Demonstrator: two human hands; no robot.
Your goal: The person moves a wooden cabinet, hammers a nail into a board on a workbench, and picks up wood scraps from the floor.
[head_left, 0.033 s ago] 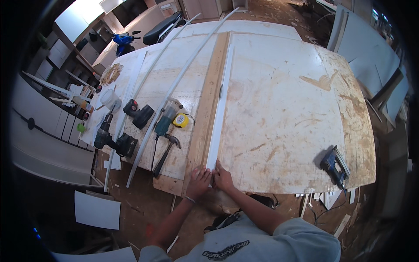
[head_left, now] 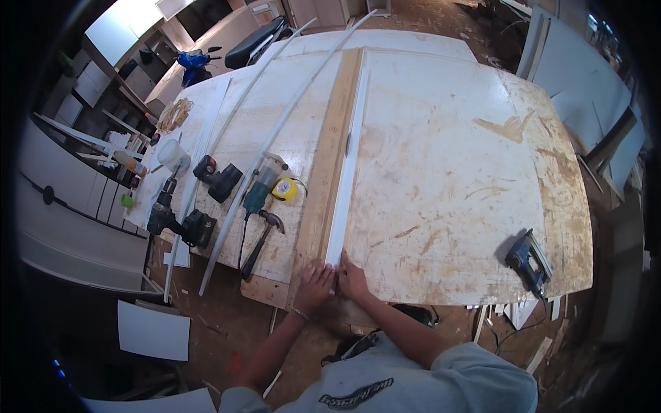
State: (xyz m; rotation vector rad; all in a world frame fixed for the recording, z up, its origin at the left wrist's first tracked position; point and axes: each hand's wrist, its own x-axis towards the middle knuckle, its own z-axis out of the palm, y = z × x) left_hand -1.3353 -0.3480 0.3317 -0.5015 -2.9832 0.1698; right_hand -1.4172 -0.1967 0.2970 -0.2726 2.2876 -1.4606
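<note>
A long white strip lies along a tan wooden plank running away from me down the worktop. My left hand rests on the near end of plank and strip, fingers laid out over them. My right hand is closed on the strip's near end from the right, its fingertips partly hidden. Left of the plank lie a yellow tape measure, a hammer, a teal corded power tool, a cordless drill and a black-and-red cordless tool.
The worktop carries two long pale strips, a cup and a nail gun at right. Beyond are a motorbike, leaning panels and cabinets. Offcuts lie on the floor.
</note>
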